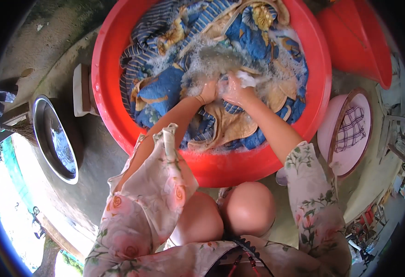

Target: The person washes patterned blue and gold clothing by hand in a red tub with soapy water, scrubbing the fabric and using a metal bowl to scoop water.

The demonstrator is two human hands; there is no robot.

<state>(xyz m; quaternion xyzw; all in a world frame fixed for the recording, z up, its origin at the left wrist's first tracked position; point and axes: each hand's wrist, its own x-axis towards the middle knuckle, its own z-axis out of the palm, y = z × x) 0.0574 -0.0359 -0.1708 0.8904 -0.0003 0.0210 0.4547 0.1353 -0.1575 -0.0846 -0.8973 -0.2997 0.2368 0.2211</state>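
A large red plastic basin (211, 169) holds soapy water and soaking cloth. The cloth is blue with tan patches (235, 124), floral parts and striped parts (147, 31). My left hand (209, 90) is partly under the suds near the middle, against the wet cloth; its fingers are hidden. Just right of it, my right hand (235, 90) is bent over the cloth, with a small white thing (246, 79) beside its fingers, perhaps soap or foam. Whether it grips that thing or cloth does not show clearly.
Left of the basin stand a pale block (81, 90) and an oval metal tub (55, 138) with liquid in it. At right are a red bucket (358, 41) and a pink basin (327, 135) containing a checked cloth (351, 130). My bare knees are close to the basin's near side.
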